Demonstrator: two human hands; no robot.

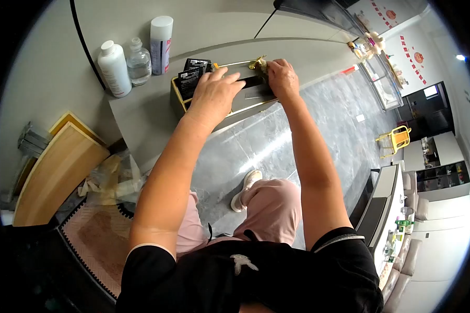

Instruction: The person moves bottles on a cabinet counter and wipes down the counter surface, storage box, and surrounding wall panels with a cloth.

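We are holding our left hand [214, 94] loose, fingers apart, over the box [251, 109] on the cabinet [133, 117], near black packets [189, 81]; our right hand [283, 81] is resting by a crumpled gold thing [258, 63] (whether gripping, we cannot tell). Hasty tugging could be tipping the box.

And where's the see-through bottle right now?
In the head view, the see-through bottle stands at upper left, between the white bottle and the white-capped can, left of the left hand.
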